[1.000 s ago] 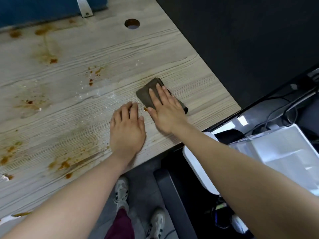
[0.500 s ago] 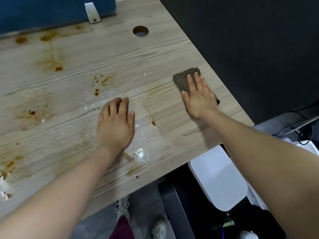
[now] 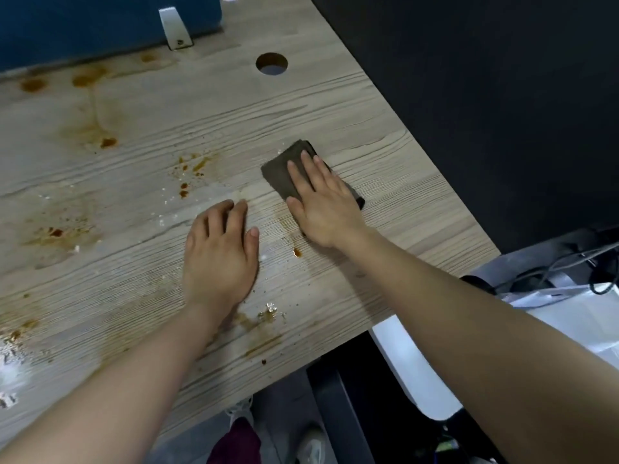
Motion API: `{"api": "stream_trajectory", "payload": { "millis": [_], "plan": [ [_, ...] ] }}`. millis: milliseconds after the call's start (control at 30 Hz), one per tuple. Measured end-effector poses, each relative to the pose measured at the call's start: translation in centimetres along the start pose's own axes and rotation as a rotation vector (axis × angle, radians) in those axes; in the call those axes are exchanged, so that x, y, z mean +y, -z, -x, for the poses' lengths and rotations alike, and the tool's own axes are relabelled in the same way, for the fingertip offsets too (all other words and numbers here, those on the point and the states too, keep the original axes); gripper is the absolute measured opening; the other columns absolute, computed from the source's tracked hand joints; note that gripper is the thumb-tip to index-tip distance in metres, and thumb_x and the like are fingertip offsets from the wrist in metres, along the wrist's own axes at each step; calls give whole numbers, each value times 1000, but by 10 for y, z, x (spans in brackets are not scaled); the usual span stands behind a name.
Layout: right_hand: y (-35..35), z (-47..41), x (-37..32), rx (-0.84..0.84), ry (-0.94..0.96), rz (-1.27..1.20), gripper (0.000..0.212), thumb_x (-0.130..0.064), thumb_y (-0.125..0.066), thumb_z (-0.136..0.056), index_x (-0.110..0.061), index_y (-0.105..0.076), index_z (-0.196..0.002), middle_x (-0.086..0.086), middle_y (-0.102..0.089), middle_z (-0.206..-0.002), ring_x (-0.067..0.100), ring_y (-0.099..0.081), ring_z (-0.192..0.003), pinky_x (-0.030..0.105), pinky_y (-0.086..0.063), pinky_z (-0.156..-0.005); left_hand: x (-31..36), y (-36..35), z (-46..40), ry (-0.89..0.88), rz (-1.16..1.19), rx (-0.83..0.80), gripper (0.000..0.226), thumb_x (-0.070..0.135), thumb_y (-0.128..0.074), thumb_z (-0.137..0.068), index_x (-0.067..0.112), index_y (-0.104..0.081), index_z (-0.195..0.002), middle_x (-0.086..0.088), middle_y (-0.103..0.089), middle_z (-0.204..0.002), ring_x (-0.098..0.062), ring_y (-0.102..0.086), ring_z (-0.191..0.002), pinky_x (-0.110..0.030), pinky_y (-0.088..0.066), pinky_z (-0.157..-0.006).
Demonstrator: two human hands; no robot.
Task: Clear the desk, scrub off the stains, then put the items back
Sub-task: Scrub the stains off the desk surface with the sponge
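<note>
Flat on the desk (image 3: 385, 135) lies a dark brown cloth (image 3: 279, 170), folded to a rough rectangle, a good way in front of the round cable hole (image 3: 271, 63) and nearer the desk's right edge than its middle. The right hand (image 3: 323, 204) presses down on the cloth with its fingers (image 3: 299, 179) straight and close together, covering the cloth's near half; the far corner shows beyond the fingertips. Just left of the cloth, the left hand (image 3: 219, 257) rests palm down on bare wood, fingers straight and together, thumb out toward the cloth, holding nothing.

Between the two hands, close below the cloth, sits a small orange-brown drop (image 3: 296, 252). Left of the cloth is a cluster of brown splashes (image 3: 191, 172), and farther left and behind it larger rusty stains (image 3: 88, 80) run along the back of the desk by a blue panel (image 3: 83, 25) with a white bracket (image 3: 174, 28). Nearer the front edge than the cloth, a smeared brown patch with white flecks (image 3: 266, 311) lies by the left wrist. Right of the cloth, past the desk's edge, are a white container (image 3: 412, 370) and dark cables (image 3: 576, 262). Shoes (image 3: 311, 443) show on the floor under the front edge.
</note>
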State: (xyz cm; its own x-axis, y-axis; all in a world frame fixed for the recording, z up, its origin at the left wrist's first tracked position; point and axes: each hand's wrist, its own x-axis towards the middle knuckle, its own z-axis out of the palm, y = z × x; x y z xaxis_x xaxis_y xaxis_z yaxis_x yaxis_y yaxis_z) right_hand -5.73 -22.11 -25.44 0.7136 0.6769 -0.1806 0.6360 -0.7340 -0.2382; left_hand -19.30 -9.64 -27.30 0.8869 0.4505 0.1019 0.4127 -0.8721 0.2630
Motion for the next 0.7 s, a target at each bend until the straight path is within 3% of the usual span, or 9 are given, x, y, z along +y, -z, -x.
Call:
{"api": "stream_trajectory", "payload": {
  "millis": [67,167,300,467,567,633,700],
  "plan": [
    [8,0,29,20,13,19,58,-40,-21,-102,-23,1,-152,0,10,-159,14,8,-146,31,4,-116,0,1,0,-1,2,-3,49,39,-30,-98,14,-43,-137,-10,-45,-134,-30,-39,-122,-46,-34,-103],
    [22,-3,76,66,-218,12,59,-39,-21,-101,-18,1,-152,3,9,-159,18,6,-146,34,-1,-117,1,2,0,8,9,-17,50,40,-28,-98,15,-41,-139,-10,-44,-136,-31,-38,-124,-46,-32,-105],
    [17,-12,69,108,-388,7,60,-39,-21,-101,-18,1,-152,9,10,-159,23,9,-146,39,1,-117,0,1,0,8,-8,-16,51,40,-26,-98,14,-40,-140,-10,-45,-136,-31,-38,-124,-45,-30,-106],
    [-4,-21,-5,91,-128,11,59,-40,-22,-100,-21,1,-152,7,11,-159,21,10,-146,37,4,-117,0,1,0,15,-16,-23,50,39,-27,-98,15,-40,-140,-10,-44,-136,-31,-38,-124,-44,-29,-107],
    [-2,-22,-6,53,17,10,58,-42,-23,-101,-25,-2,-152,2,8,-159,17,6,-146,32,1,-116,0,1,-1,14,-20,-26,50,40,-26,-98,17,-39,-140,-8,-44,-136,-29,-37,-124,-42,-29,-107],
    [6,-26,18,66,16,28,58,-43,-22,-101,-25,-3,-152,0,5,-160,16,3,-146,32,-2,-117,0,0,-1,21,-21,-30,50,40,-26,-98,17,-38,-141,-7,-43,-137,-29,-36,-125,-42,-28,-108],
    [15,-33,41,88,-110,18,58,-43,-21,-101,-23,-3,-152,1,5,-160,18,4,-146,35,-3,-117,0,1,-1,21,-16,-39,50,41,-25,-98,18,-37,-141,-6,-42,-138,-27,-35,-127,-41,-26,-109]
  ]
}}
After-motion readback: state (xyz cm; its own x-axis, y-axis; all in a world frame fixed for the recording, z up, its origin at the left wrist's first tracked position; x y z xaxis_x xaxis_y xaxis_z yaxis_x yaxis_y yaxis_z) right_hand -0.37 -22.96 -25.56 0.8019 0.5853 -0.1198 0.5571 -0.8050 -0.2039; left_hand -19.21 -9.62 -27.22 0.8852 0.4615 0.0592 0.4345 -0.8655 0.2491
